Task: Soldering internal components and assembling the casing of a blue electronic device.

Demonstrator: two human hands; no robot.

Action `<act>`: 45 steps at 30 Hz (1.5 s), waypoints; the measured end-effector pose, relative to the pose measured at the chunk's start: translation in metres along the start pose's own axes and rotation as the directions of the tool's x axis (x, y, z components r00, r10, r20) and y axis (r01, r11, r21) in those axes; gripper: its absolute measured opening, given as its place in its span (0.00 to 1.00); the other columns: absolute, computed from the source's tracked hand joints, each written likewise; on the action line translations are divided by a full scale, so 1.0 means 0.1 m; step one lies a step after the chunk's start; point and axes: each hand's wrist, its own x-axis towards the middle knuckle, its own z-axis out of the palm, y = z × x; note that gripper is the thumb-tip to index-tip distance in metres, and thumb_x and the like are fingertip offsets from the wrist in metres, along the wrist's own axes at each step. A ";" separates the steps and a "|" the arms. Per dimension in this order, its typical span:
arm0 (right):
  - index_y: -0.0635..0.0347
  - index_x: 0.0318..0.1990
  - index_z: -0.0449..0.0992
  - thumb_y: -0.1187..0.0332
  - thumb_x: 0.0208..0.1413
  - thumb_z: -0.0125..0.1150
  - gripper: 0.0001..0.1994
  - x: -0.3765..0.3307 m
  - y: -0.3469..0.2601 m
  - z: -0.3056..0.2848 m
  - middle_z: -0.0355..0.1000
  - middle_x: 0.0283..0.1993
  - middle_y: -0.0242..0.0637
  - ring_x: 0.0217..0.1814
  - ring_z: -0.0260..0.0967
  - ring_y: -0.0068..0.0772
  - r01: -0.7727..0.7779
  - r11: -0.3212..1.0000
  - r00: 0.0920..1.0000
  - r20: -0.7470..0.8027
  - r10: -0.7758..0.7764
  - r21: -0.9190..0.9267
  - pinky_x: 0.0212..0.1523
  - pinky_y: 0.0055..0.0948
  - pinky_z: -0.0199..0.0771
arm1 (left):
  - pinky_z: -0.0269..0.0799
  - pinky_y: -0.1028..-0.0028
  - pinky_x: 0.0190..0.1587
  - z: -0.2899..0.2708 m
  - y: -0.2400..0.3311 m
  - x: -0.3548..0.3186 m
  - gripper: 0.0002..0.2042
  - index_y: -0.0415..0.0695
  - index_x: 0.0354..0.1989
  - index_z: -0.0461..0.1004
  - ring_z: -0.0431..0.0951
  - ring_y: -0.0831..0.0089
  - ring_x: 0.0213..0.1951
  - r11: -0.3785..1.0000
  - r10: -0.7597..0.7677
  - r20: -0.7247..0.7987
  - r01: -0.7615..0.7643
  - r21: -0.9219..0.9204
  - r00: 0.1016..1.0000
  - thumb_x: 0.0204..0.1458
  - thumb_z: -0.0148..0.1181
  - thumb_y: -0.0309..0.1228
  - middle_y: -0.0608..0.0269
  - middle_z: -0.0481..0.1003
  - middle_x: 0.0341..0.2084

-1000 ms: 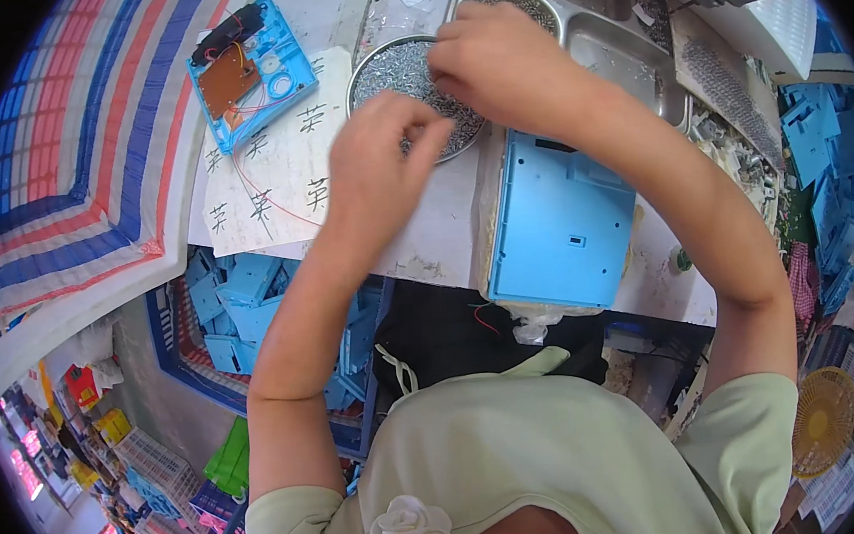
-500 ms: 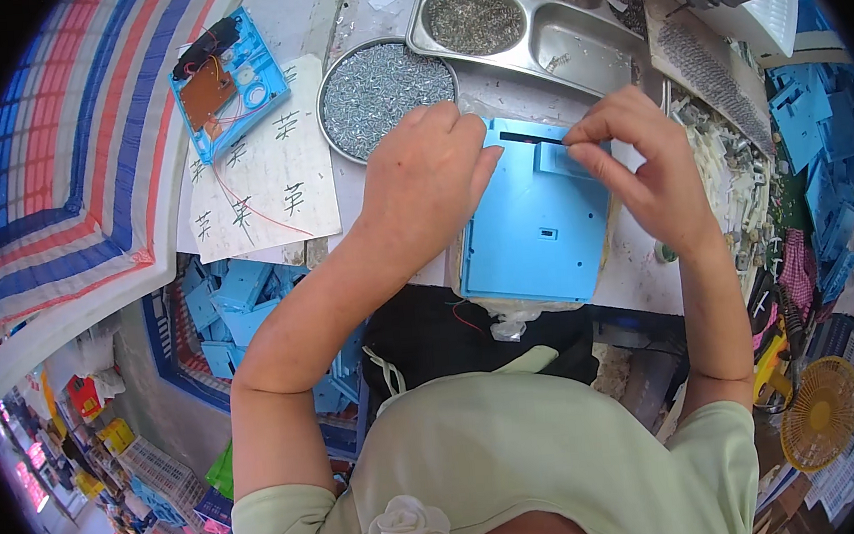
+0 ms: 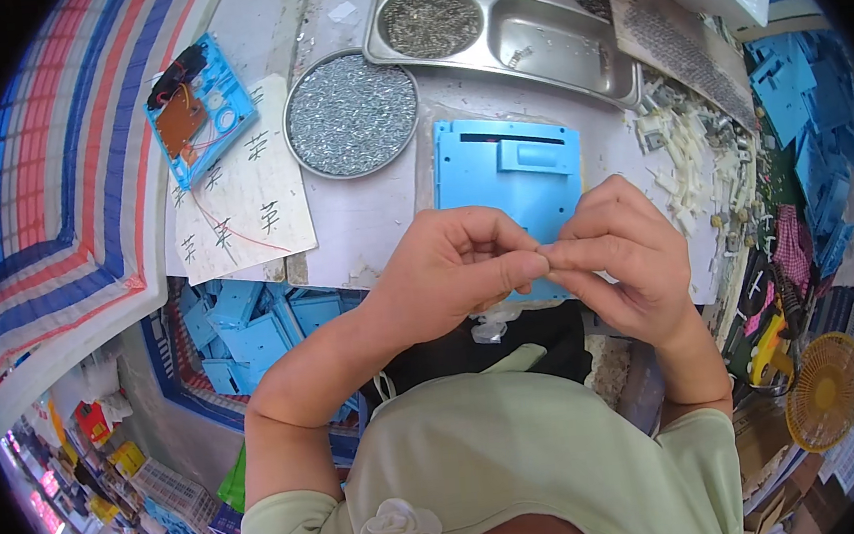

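Note:
My left hand (image 3: 452, 270) and my right hand (image 3: 632, 256) meet over the near part of a flat blue plastic panel (image 3: 471, 188). Fingers and thumb are pinched on both, tips touching; whatever lies between them is too small or hidden to make out. The panel rests on the table, with a long dark slot along its far end and a raised blue piece (image 3: 537, 156) beside the slot. My hands cover part of its near side. Beyond my left hand stands a round metal dish (image 3: 288, 127) full of small silvery screws.
A steel compartment tray (image 3: 554, 34) with small metal parts stands at the back. At far left, a blue casing (image 3: 230, 80) with wires lies by a written paper sheet (image 3: 242, 216). White plastic parts (image 3: 682, 162) are heaped at right. Blue panels (image 3: 252, 331) fill a crate below.
Both hands have come back from the panel's far end toward me and joined at the fingertips. The slot and raised piece now show fully. The view has shifted slightly.

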 end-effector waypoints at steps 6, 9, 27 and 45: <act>0.64 0.36 0.85 0.73 0.52 0.72 0.05 0.00 0.30 -0.16 0.79 0.32 0.37 0.32 0.71 0.27 -0.472 0.866 0.844 -0.198 0.498 0.164 0.36 0.27 0.71 | 0.63 0.75 0.23 -0.01 -0.16 0.19 0.07 0.37 0.35 0.77 0.70 0.80 0.22 0.600 0.621 -0.059 -0.426 0.677 0.782 0.57 0.68 0.28 0.67 0.74 0.23; 0.65 0.37 0.85 0.70 0.54 0.71 0.07 0.11 0.72 -0.20 0.80 0.33 0.36 0.32 0.71 0.22 -0.493 0.869 0.861 -0.176 0.478 -0.053 0.37 0.24 0.71 | 0.66 0.70 0.25 -0.09 -0.08 0.27 0.07 0.42 0.32 0.75 0.73 0.68 0.25 0.040 0.728 0.214 -0.352 0.935 0.651 0.52 0.69 0.28 0.61 0.73 0.24; 0.65 0.36 0.83 0.68 0.53 0.72 0.09 0.24 0.96 -0.20 0.79 0.30 0.33 0.32 0.72 0.18 -0.614 0.779 0.789 0.136 0.599 0.126 0.36 0.23 0.73 | 0.64 0.65 0.41 0.01 -0.22 0.64 0.10 0.47 0.33 0.81 0.73 0.70 0.33 -0.495 0.536 0.575 -0.321 0.807 0.618 0.43 0.72 0.32 0.69 0.75 0.30; 0.58 0.31 0.82 0.70 0.46 0.68 0.05 1.39 0.85 0.64 0.79 0.39 0.34 0.46 0.73 0.37 0.361 0.763 0.896 0.426 -0.124 -0.536 0.46 0.38 0.74 | 0.69 0.61 0.40 -1.11 0.24 0.16 0.05 0.43 0.31 0.83 0.78 0.61 0.36 -0.212 0.805 0.027 0.245 0.946 0.593 0.50 0.69 0.31 0.60 0.80 0.30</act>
